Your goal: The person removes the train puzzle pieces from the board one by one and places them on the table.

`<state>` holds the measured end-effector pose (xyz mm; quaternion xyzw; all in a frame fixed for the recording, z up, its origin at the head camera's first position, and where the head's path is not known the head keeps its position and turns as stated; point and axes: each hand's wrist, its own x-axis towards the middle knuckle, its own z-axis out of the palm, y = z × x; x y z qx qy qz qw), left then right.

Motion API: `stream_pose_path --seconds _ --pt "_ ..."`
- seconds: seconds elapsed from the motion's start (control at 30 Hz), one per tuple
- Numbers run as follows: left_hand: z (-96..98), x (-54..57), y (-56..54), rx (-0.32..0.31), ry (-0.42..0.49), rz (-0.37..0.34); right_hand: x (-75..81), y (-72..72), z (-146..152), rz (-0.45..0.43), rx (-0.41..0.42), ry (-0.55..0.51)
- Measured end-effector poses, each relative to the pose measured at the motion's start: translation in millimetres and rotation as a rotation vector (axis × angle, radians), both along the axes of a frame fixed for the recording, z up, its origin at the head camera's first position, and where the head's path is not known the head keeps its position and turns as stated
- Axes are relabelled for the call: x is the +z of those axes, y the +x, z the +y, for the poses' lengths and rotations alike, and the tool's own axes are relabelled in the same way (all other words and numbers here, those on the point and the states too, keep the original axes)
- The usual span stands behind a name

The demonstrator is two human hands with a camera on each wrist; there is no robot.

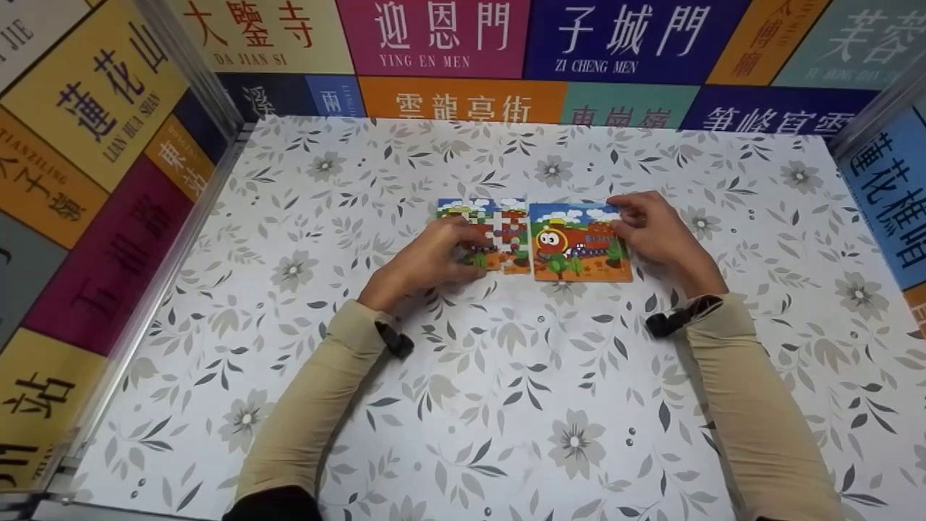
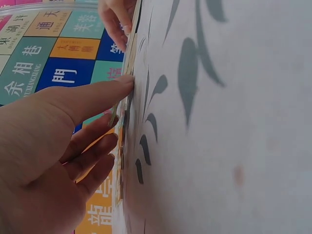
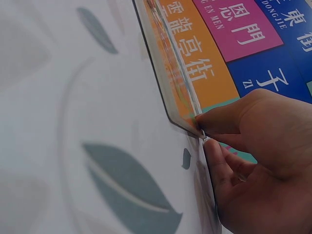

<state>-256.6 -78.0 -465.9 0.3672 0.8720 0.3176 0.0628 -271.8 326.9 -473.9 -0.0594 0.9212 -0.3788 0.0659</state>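
A jigsaw puzzle of a train scene (image 1: 515,231) lies on the table, with gaps between its pieces. My left hand (image 1: 438,253) covers its left part. In the left wrist view, a thin tilted puzzle piece (image 2: 113,117) shows between the thumb and index finger of that hand (image 2: 53,141). Just to the right of the puzzle lies a square picture board (image 1: 579,250) with a smiling red train on it. My right hand (image 1: 662,230) grips this board at its upper right side; the right wrist view shows thumb and fingers at the board's corner (image 3: 181,126).
A white table (image 1: 506,405) printed with grey leaves and flowers spreads around the puzzle. Panels with colored blocks and Chinese characters (image 1: 448,36) stand behind it and at both sides. Clear edging (image 1: 145,289) runs along the left panel.
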Motion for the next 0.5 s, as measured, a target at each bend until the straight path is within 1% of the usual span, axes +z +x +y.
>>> stream_pose_path --seconds 0.13,0.27,0.5 --pt "-0.7 1.7 0.2 -0.019 -0.027 -0.007 0.0 -0.1 -0.4 0.009 -0.006 0.015" --pt "-1.7 3.0 0.6 -0.047 -0.030 -0.008 -0.1 -0.4 -0.5 -0.002 -0.015 0.018" --pt "-6.9 5.8 0.8 -0.058 -0.031 -0.045 -0.2 -1.2 -0.2 -0.012 -0.014 0.012"
